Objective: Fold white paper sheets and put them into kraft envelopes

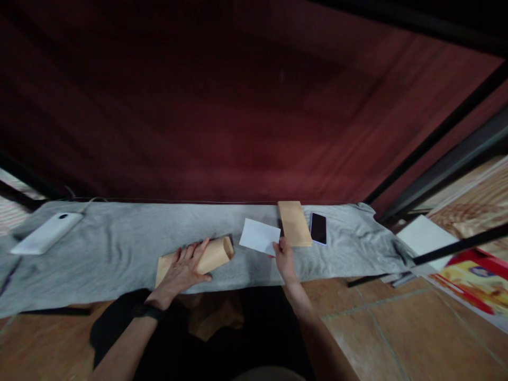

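My left hand [180, 270] lies across a brown paper envelope [216, 256] with its fingers spread and its thumb stretched toward me. The envelope's right end gapes in a rounded mouth, and its left part is partly covered by the hand. In my right hand [284, 255], a blank white sheet of paper [260, 236] is pinched by its right edge. The sheet is held just to the right of the envelope's mouth, apart from it. Beyond my right hand lies a flat stack of brown envelopes [294, 223], next to a phone [318, 228] with a dark screen.
A grey cloth [130, 225] covers the narrow table, with a dark red panel [238, 116] rising behind it. On the far left sits a white device [46, 233] with a cable. Dark metal bars and a colourful box [476, 283] are at the right.
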`<state>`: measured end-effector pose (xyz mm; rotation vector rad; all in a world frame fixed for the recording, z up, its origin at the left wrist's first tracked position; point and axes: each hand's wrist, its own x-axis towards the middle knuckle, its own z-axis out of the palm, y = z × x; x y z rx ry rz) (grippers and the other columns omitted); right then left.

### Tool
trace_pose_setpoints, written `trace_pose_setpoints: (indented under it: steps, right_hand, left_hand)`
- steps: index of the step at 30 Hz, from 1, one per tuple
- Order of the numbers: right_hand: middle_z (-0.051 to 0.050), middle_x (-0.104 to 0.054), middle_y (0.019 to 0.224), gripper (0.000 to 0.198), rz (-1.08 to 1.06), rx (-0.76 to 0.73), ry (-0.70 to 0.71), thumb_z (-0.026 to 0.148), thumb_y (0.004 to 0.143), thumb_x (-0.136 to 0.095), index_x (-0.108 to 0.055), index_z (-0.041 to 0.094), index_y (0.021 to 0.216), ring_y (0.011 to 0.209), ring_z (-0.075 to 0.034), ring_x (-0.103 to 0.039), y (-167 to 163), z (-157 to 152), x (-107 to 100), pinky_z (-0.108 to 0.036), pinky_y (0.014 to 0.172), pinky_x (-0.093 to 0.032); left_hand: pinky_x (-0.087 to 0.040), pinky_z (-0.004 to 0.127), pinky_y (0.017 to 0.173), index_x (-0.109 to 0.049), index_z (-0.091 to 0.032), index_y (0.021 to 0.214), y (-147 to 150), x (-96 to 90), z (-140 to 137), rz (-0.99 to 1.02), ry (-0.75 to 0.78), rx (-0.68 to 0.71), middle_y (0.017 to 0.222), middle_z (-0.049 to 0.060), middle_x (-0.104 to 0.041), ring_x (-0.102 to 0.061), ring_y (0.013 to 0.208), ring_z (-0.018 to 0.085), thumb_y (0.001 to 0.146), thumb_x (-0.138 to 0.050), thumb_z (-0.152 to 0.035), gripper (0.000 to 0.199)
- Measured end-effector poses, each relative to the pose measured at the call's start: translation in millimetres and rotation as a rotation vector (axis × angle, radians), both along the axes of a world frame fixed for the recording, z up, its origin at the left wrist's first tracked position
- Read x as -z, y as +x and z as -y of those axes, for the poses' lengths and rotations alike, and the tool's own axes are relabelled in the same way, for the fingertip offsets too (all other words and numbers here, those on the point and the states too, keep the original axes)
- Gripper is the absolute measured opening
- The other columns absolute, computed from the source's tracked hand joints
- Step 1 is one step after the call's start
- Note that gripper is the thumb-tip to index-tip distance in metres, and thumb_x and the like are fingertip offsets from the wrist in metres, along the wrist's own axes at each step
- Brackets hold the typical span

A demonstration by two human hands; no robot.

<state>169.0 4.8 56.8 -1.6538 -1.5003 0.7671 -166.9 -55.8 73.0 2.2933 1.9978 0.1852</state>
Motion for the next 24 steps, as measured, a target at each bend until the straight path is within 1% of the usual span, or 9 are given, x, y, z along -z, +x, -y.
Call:
trace_pose_setpoints:
  steps: [3,5,7,9,13,18,21,24]
  right_hand:
    - [-0.003,-0.068,0.092,0.016,-0.16,-0.025,0.062,0.032,0.092,-0.045,-0.057,0.025,0.098,0.084,-0.02,-0.064,3.7,-0.5,-5.1,-0.03,0.073,-0.054]
    - [-0.003,-0.067,0.09,0.016,-0.217,-0.066,0.085,0.034,0.091,-0.046,-0.058,0.024,0.094,0.085,-0.02,-0.063,0.4,1.0,-6.5,-0.03,0.077,-0.053]
    - [-0.002,-0.068,0.087,0.015,-0.211,-0.103,0.084,0.033,0.09,-0.048,-0.06,0.024,0.09,0.084,-0.02,-0.063,-5.0,3.9,-6.8,-0.03,0.078,-0.052]
    - [-0.002,-0.068,0.081,0.014,-0.186,-0.141,0.069,0.031,0.09,-0.05,-0.062,0.023,0.089,0.081,-0.02,-0.064,-9.0,6.7,-7.1,-0.029,0.075,-0.051]
    - [-0.001,-0.067,0.073,0.018,-0.056,-0.234,0.007,0.024,0.09,-0.049,-0.066,0.023,0.089,0.073,-0.02,-0.065,-6.9,5.5,-10.2,-0.027,0.067,-0.047]
    - [0.002,-0.061,0.06,0.018,-0.038,-0.27,-0.031,0.02,0.088,-0.052,-0.066,0.023,0.077,0.06,-0.017,-0.061,-0.9,-4.2,-12.7,-0.023,0.059,-0.043]
    - [0.003,-0.06,0.06,0.018,-0.048,-0.28,-0.05,0.022,0.088,-0.054,-0.065,0.022,0.074,0.058,-0.015,-0.059,-7.5,-5.7,-11.2,-0.022,0.057,-0.043]
    - [0.003,-0.061,0.062,0.022,-0.061,-0.278,-0.051,0.026,0.089,-0.056,-0.064,0.021,0.068,0.062,-0.015,-0.059,-21.0,-3.1,-9.2,-0.023,0.062,-0.045]
  left_hand:
    - [-0.02,0.056,0.117,-0.018,-0.024,0.158,1.9,0.0,-1.4,0.003,-0.002,0.004,0.144,0.015,-0.049,-0.041,0.137,0.037,0.069,-0.069,-0.049,0.106]
    - [-0.02,0.056,0.117,-0.016,-0.024,0.158,3.0,1.0,-2.6,0.008,0.014,0.022,0.143,0.014,-0.049,-0.042,0.136,0.037,0.069,-0.07,-0.049,0.107]
    - [-0.02,0.057,0.117,-0.015,-0.024,0.158,4.0,2.1,-3.3,0.006,0.03,0.034,0.142,0.015,-0.049,-0.043,0.135,0.037,0.069,-0.07,-0.048,0.108]
    - [-0.02,0.059,0.117,-0.013,-0.024,0.158,5.0,2.9,-3.3,-0.003,0.045,0.04,0.142,0.015,-0.049,-0.043,0.135,0.038,0.069,-0.07,-0.049,0.109]
    - [-0.02,0.06,0.116,-0.014,-0.023,0.158,7.0,2.8,-2.0,-0.026,0.096,0.05,0.144,0.016,-0.047,-0.042,0.136,0.039,0.069,-0.071,-0.051,0.11]
    - [-0.019,0.062,0.116,-0.015,-0.021,0.158,11.2,1.9,-2.1,-0.059,0.136,0.079,0.144,0.018,-0.046,-0.041,0.136,0.04,0.069,-0.073,-0.049,0.11]
    - [-0.019,0.062,0.116,-0.013,-0.023,0.158,17.6,2.8,-5.1,-0.043,0.168,0.102,0.146,0.018,-0.044,-0.039,0.137,0.04,0.069,-0.073,-0.05,0.11]
    - [-0.02,0.06,0.116,-0.012,-0.025,0.158,28.6,3.4,-9.5,-0.022,0.189,0.133,0.147,0.017,-0.043,-0.04,0.137,0.04,0.068,-0.074,-0.052,0.113]
